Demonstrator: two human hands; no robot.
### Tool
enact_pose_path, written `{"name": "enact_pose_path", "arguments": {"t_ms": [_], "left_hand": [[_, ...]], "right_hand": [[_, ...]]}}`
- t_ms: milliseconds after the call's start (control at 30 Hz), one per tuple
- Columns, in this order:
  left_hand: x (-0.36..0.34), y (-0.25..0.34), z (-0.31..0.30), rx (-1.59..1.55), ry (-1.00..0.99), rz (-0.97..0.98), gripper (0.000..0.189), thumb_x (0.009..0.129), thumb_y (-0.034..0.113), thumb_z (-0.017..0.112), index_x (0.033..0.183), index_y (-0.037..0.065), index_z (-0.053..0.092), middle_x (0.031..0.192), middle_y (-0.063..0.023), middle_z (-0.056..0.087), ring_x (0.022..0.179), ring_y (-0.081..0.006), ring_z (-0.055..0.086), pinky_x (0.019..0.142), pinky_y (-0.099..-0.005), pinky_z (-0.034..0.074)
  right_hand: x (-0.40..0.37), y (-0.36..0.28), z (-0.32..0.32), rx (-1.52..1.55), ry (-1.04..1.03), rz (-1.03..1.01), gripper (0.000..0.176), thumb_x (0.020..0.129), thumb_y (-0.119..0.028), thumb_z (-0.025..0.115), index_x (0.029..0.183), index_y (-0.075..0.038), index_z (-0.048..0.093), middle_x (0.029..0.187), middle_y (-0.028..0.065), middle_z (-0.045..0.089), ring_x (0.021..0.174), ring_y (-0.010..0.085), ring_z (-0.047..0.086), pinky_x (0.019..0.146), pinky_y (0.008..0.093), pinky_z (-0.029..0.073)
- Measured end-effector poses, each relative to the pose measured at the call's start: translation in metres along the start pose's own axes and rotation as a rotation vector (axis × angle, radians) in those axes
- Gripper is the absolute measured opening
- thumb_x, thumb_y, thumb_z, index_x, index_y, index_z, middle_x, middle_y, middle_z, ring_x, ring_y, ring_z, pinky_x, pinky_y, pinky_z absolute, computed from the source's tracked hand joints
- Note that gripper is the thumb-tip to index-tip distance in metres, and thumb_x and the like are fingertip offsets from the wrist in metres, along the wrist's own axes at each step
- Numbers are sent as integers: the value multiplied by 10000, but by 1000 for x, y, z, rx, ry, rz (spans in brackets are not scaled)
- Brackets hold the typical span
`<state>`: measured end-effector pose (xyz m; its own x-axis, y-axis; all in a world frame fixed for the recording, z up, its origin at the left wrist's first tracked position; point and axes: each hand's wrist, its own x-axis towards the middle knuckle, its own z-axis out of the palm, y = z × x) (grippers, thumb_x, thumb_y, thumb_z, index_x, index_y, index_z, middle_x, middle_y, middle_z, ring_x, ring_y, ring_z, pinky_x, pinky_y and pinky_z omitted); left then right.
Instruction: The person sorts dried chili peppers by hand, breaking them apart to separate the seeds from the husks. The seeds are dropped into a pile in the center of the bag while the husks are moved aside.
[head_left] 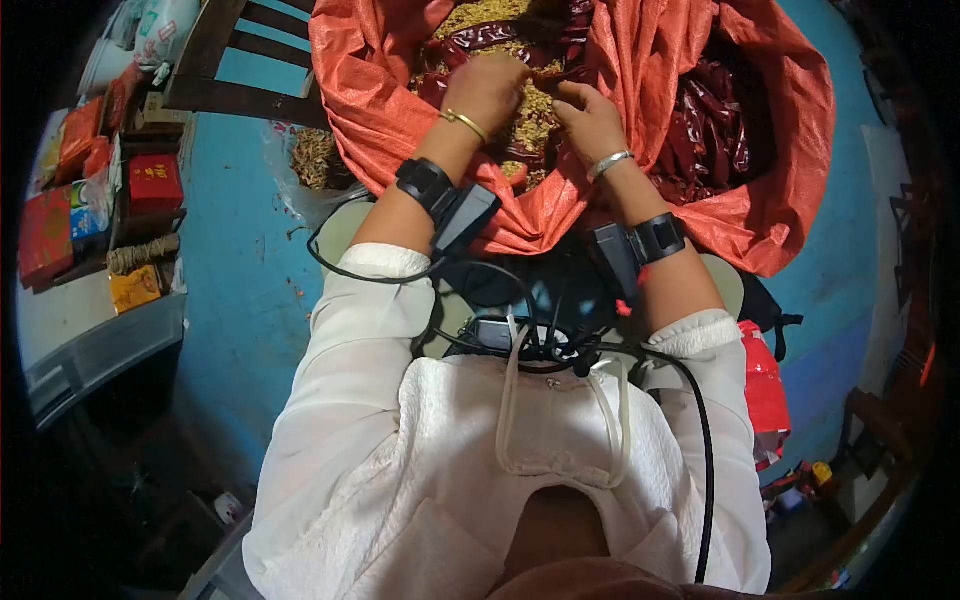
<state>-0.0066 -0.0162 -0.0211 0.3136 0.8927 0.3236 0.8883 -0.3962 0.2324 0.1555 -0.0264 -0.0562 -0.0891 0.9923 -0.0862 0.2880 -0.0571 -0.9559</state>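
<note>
My left hand (487, 92) and my right hand (590, 118) meet over the opening of an orange-red woven sack (365, 75). Between their closed fingers runs a dark red dried chili (562, 76), partly hidden by the fingers. Under them lie yellow chili seeds (535, 125) and more long, glossy dried chilies (490, 36). To the right, another orange-red sack (790, 190) stands with its mouth wide, holding many whole dried chilies (710, 125). A gold bangle (464, 125) circles my left wrist, and a silver one (610, 162) my right.
On the blue floor (240, 330), a clear plastic bag (315, 165) of dry brown pieces sits left of the sacks. A dark wooden chair (245, 100) stands behind it. Shelves with a red box (155, 183) line the left. Black cables (705, 450) loop across my lap; a red bag (765, 400) lies right.
</note>
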Motion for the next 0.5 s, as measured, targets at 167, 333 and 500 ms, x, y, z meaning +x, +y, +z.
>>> {"name": "enact_pose_path", "arguments": {"t_ms": [167, 333, 500], "left_hand": [[8, -23, -4, 80, 129, -166, 154, 758, 194, 561, 881, 110, 600, 835, -94, 573, 808, -273, 559, 688, -370, 460], [12, -28, -5, 265, -154, -326, 202, 768, 228, 556, 939, 130, 601, 899, -104, 565, 833, -283, 557, 708, -382, 462], [12, -21, -11, 177, -90, -295, 217, 773, 241, 548, 960, 142, 598, 904, -105, 563, 827, -284, 557, 701, -385, 463]], "right_hand": [[0, -7, 1, -163, -24, -41, 369, 730, -185, 567, 1062, -24, 544, 992, 175, 575, 909, 285, 556, 799, 332, 429], [4, -17, 1, -425, 13, -216, 375, 733, -162, 553, 1086, -43, 511, 989, 196, 540, 935, 332, 516, 817, 381, 414], [7, -27, 5, -639, 25, -386, 447, 754, -97, 498, 1182, -84, 366, 939, 200, 550, 799, 373, 557, 689, 432, 462]]}}
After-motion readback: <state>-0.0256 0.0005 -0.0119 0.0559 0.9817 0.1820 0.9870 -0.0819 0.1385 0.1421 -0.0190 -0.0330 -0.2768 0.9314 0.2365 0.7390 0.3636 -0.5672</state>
